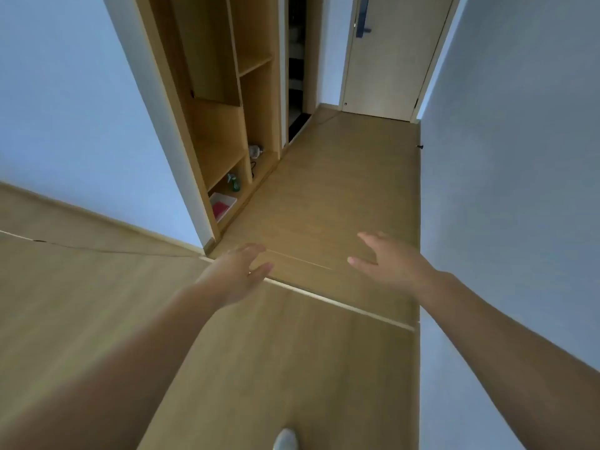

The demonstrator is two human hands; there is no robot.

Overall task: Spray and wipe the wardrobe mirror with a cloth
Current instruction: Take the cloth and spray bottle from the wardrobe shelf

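- The left hand [240,271] reaches forward over the light brown wooden floor [324,190]; its fingers are straight and loosely spread, released, with nothing in them
- The right hand [389,261] is held out beside it, well apart from the left; palm down, fingers relaxed and spread, holding nothing
- Both bare forearms run in from the near edge; a pale threshold strip [341,305] crosses the floor under the hands
- The open light-wood wardrobe [220,131] stands at the far left, between the white left wall [81,108] and a dark narrow opening [296,60]; its shelves and 1 upright divider are in view
- The small green spray bottle [233,182] stands upright in the lowest left compartment of the wardrobe, far from both hands
- Just nearer than the bottle, in the same low compartment, lies a white tray holding a pink flat object [222,205]; what the pink object is cannot be told
- A grey crumpled item [255,151] sits on the bottom of the tall right compartment; it is too small to say whether it is a cloth
- A closed pale wooden door [389,60] with a dark handle [363,17] ends the corridor at the far side; the plain right wall [519,157] runs along the right
- The toe of 1 white shoe [285,439] shows at the near edge
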